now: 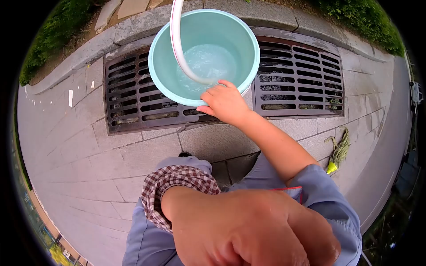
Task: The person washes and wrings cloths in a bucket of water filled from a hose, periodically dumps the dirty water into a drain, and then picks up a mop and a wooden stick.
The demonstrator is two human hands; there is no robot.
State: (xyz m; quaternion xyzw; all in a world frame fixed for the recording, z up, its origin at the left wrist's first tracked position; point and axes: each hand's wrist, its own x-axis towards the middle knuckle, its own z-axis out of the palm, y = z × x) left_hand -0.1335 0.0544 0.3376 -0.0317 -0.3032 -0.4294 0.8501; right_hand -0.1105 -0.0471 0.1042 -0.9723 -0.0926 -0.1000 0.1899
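Note:
A light green plastic bucket (161, 66) stands on the drain grating, with foaming water (208, 62) in its bottom. My right hand (225, 103) is closed over the bucket's near rim, thumb outside and fingers inside. A white hose (176, 37) with a thin red line curves down into the bucket, its lower end beside my right fingers. Whether those fingers also grip the hose, I cannot tell. Close to the camera, my left hand (257, 228) is curled into a fist below a checked sleeve cuff (153, 193). The inside of that fist is hidden.
Slotted metal drain grates (299, 75) lie under and beside the bucket. Behind them runs a stone kerb (137, 29), with green shrubs (57, 35) beyond. A mop head (341, 148) with a yellow socket lies on the grey paving (80, 155) at the right.

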